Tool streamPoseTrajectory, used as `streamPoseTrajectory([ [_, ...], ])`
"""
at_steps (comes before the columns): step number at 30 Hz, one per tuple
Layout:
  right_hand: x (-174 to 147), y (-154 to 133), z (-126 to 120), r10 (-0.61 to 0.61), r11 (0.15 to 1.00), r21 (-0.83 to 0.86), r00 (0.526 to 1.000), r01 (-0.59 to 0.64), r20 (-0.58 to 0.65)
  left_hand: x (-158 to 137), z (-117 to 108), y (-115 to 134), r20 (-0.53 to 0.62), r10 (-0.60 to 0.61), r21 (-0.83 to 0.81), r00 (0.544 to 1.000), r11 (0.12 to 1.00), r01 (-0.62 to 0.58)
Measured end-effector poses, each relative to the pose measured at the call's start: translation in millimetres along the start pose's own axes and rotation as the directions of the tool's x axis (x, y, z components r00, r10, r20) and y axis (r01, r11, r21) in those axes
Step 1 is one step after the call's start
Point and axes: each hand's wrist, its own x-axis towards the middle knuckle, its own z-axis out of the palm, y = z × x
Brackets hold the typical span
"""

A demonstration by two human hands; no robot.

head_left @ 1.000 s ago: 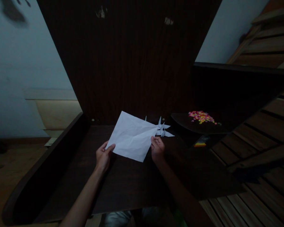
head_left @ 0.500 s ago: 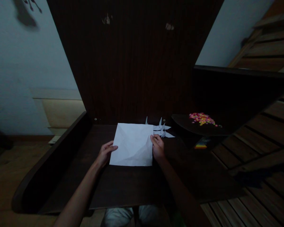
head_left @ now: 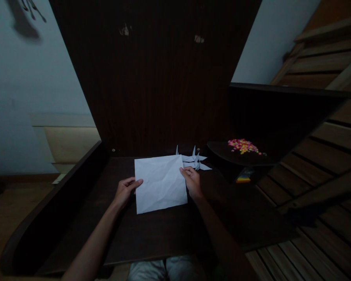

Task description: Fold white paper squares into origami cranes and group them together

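A lightly creased sheet of white paper (head_left: 160, 185) is held up over the dark desk, roughly square in shape. My left hand (head_left: 126, 190) pinches its left edge, thumb on the front face. On the opposite edge my right hand (head_left: 192, 181) grips the sheet the same way, fingers behind it. Folded white paper cranes (head_left: 196, 162) stand just beyond my right hand at the back of the desk, partly hidden by the sheet.
A dark wooden desk (head_left: 152, 240) has a raised side panel (head_left: 55, 207) at left and a tall back panel (head_left: 163, 86). On a small rounded shelf (head_left: 219, 150) at right lies a pile of colourful small pieces (head_left: 244, 146). A yellow-orange packet (head_left: 243, 180) sits below the shelf.
The paper has turned slightly, its right side now higher than its left, and its creases look flatter. Both hands keep hold of its edges. The whole view has shifted a little.
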Motion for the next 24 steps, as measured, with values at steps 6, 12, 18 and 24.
streamPoseTrajectory([
  [6, -1.3, -9.4, -2.4, 0.022, 0.999, -0.034, 0.994, -0.018, 0.104, 2.6, 0.3, 0.9, -0.095, 0.108, 0.031, 0.99, 0.994, -0.106],
  [12, -0.5, -13.1, -3.7, -0.131, 0.971, -0.178, 0.977, 0.161, 0.169, 7.9, -0.2, 3.4, -0.219, 0.239, 0.097, 0.946, 0.97, -0.223],
  [18, -1.6, -17.9, -3.9, -0.441, 0.829, -0.301, 0.882, 0.471, 0.167, 9.0, -8.7, 22.6, -0.172, 0.282, 0.24, 0.944, 0.941, -0.237],
  [24, -8.2, -20.7, -4.3, -0.42, 0.816, -0.339, 0.883, 0.469, 0.209, 21.2, -28.2, 35.7, 0.051, 0.183, 0.237, 0.982, 0.953, -0.19],
])
